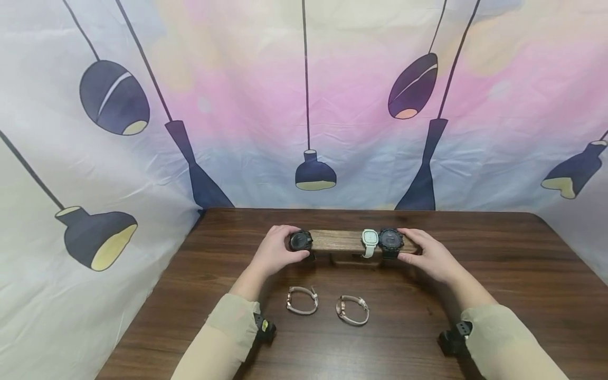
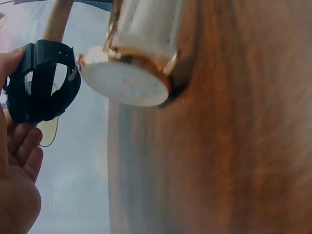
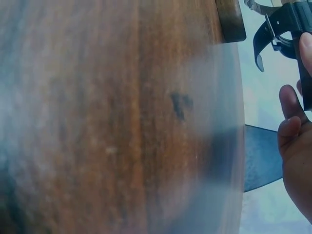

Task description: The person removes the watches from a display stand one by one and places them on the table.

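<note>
Evidently, a wooden bar stand (image 1: 336, 240) is set across the wood-grained table (image 1: 389, 348), and a round-faced black watch (image 1: 300, 241) is fitted around its left end. Nearer the front, a pale-strapped watch (image 1: 289, 301) and, to its right, a second pale-strapped watch (image 1: 340, 308) are laid on edge, their straps looped, their cases rose-gold. Farther right on the bar, a white square-faced watch (image 1: 370, 239) is carried just beside a bulky black sports watch (image 1: 391, 240). The left black watch is gripped between thumb and fingers of the left hand (image 1: 275, 252); the bar's right end is pinched by the right hand (image 1: 434, 256), forearm angled inward.
</note>
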`<action>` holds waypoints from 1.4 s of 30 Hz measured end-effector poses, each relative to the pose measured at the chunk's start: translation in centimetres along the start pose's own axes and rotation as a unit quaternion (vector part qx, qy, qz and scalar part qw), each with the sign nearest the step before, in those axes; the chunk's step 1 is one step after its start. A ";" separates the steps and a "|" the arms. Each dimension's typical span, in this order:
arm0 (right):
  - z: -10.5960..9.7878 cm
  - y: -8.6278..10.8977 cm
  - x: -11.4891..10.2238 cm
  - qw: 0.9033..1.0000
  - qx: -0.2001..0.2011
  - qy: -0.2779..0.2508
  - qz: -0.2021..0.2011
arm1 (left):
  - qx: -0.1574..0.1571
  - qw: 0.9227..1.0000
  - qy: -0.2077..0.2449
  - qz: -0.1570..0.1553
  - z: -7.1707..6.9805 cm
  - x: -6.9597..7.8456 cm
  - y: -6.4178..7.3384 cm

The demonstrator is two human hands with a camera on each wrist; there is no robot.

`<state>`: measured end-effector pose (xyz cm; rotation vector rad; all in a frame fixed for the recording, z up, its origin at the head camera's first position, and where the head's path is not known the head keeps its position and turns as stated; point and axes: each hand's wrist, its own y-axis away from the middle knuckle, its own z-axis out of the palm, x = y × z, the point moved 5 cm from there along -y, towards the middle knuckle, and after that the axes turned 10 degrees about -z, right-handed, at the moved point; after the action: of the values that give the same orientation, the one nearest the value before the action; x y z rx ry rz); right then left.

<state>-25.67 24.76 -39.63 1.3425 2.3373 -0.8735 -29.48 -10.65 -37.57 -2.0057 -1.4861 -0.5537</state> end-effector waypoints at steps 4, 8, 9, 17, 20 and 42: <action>-0.1 0.1 -0.1 1.000 0.007 0.006 -0.006 | 0.011 0.999 0.031 -0.019 -0.1 -0.5 0.7; -0.3 0.0 -0.3 1.000 0.009 0.013 -0.010 | 0.011 0.999 0.033 -0.024 0.2 -0.9 0.9; -0.3 0.0 -0.3 1.000 0.008 0.014 -0.012 | 0.011 0.999 0.033 -0.026 0.3 -1.0 1.0; -0.1 -0.1 -0.4 1.000 0.006 0.019 -0.013 | 0.014 0.999 0.034 -0.020 0.2 -1.2 1.3; -0.1 -0.1 -0.3 1.000 0.001 0.015 -0.009 | 0.017 0.999 0.037 -0.022 0.1 -1.1 1.4; -0.1 -0.1 -0.5 1.000 -0.011 0.010 0.005 | -0.024 0.997 0.067 0.006 0.1 0.4 2.7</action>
<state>-25.46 24.45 -39.27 1.3600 2.3461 -0.8322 -26.82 -10.88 -37.95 -1.9707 -1.3917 -0.7120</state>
